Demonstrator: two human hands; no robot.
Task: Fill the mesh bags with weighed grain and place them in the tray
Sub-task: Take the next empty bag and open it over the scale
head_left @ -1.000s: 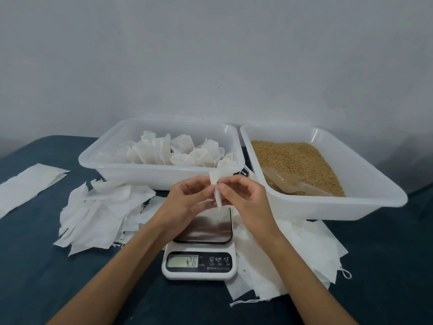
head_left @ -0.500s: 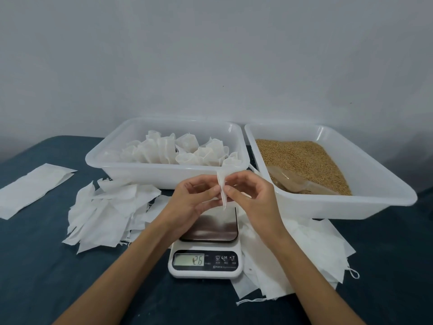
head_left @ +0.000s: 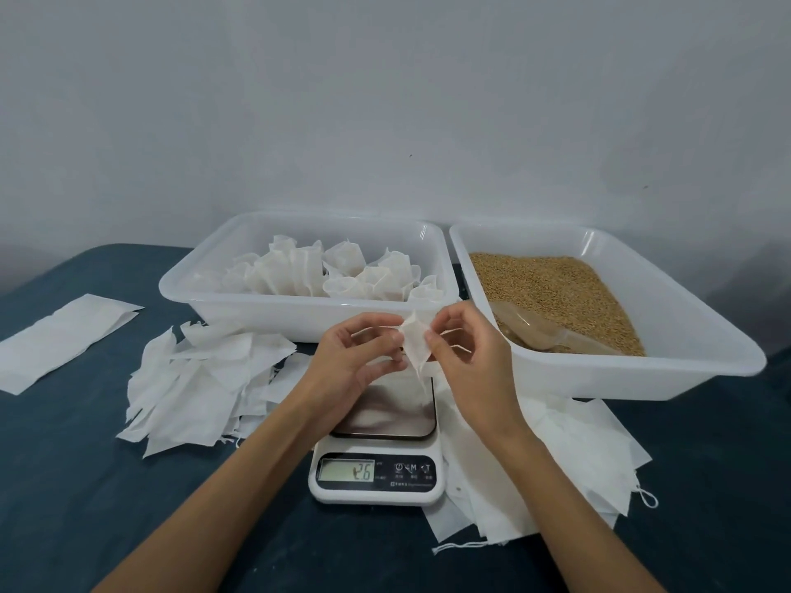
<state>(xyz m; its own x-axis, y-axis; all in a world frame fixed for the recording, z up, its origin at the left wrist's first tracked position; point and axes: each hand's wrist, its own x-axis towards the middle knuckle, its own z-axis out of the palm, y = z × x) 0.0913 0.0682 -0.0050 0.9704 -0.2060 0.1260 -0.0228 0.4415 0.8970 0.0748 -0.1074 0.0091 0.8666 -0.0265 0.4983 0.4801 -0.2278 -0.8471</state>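
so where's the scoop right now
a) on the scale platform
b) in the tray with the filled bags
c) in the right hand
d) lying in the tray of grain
d: the clear scoop lies on the grain in the right-hand tray, while the left hand and right hand both pinch a small mesh bag above the scale.
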